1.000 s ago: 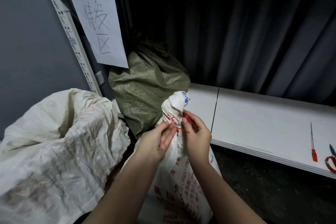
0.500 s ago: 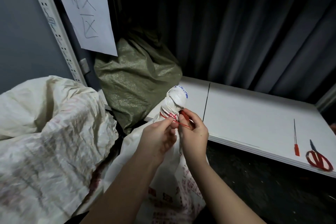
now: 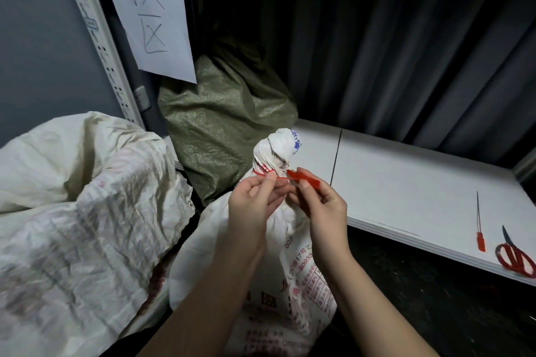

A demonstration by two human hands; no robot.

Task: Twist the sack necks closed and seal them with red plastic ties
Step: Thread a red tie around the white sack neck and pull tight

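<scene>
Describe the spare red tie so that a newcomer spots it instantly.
Look at the white shelf board on the right. Near its front edge lies the spare red tie, left of the red-handled scissors. Unlike them, it is a thin dark strand ending in a small red tab.

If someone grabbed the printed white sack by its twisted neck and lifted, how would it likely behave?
The white printed sack is creased woven fabric, so it would probably sag and swing rather than stay rigid. Its body bulges full, which suggests some weight. The neck is bunched tight with the red tie looped round it, which the left hand and right hand pinch, so it may offer a decent grip.
</scene>
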